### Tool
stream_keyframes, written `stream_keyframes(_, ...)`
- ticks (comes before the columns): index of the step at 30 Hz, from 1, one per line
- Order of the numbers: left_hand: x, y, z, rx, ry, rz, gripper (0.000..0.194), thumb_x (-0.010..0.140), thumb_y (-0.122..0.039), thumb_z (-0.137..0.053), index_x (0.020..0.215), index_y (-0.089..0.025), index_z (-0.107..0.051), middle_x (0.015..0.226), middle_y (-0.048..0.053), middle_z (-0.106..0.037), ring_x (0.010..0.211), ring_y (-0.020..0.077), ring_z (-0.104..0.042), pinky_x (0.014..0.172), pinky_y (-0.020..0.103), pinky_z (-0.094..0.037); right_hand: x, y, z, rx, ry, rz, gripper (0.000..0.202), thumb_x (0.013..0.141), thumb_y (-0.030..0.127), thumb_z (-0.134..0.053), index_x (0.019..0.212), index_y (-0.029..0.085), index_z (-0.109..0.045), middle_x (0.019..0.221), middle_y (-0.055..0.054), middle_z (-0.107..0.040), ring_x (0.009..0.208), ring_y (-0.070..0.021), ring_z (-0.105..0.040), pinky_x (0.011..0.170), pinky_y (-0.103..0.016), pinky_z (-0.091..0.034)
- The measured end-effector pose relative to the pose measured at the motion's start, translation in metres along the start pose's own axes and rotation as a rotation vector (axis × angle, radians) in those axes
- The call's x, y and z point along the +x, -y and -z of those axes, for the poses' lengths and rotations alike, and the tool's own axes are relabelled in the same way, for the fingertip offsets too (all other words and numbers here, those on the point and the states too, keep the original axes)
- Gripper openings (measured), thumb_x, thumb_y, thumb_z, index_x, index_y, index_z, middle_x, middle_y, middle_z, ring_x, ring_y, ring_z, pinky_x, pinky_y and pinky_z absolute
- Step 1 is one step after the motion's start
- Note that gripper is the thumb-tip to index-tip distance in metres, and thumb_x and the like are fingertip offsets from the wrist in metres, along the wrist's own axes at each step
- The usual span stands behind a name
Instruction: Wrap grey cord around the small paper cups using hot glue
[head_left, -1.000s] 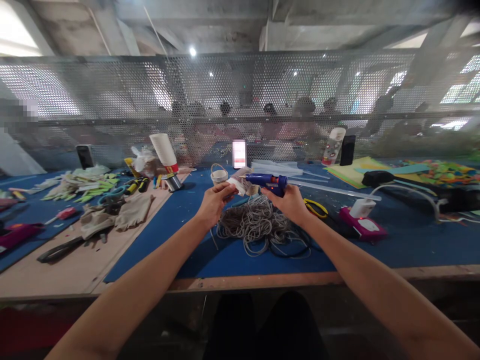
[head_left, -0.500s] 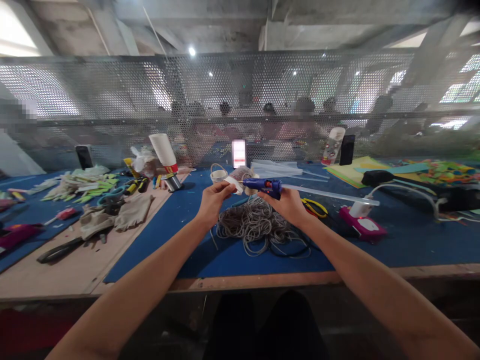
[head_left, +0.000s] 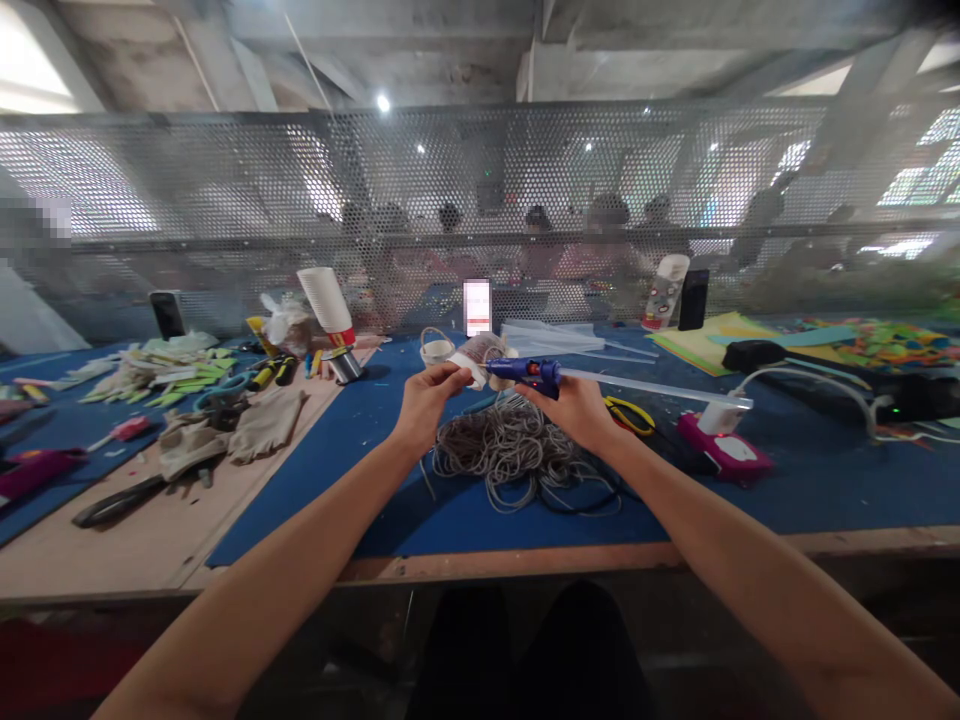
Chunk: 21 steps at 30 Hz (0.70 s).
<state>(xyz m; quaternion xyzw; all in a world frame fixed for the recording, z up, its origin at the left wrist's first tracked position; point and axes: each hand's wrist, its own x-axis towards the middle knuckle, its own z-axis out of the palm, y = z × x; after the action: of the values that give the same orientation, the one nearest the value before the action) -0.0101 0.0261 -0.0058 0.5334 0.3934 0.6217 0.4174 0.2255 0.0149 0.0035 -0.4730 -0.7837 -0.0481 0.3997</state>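
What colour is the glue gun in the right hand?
Mostly blue; the glue gun shows best in the head view.

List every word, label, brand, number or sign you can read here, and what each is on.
None can be read.
Lit phone: marks on the screen, too blurred.
Patterned cylinder: print, too small.
Cup stack: red at its lower end, any lettering too small.
Glue gun in the right hand: no lettering can be made out.
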Motion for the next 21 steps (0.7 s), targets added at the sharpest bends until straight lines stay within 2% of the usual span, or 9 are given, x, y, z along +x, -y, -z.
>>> stream_keyframes(21,-0.0001,0.0007,-0.0004,-0.023,0.003,0.031,0.022,0.070,-0.037,-0.082,0.080,-0.018,-0.076,0.080,0.004,-0.072,0.079,0.0163,-0.064,0.077,0.029,-0.045,-0.0010,-0.0048,-0.0043,-0.133,0.020,-0.018,0.055,0.092,0.065,-0.046,0.099,0.019,-0.077,0.080,-0.011,-0.074,0.075,-0.0271,-0.068,0.060,-0.032,-0.038)
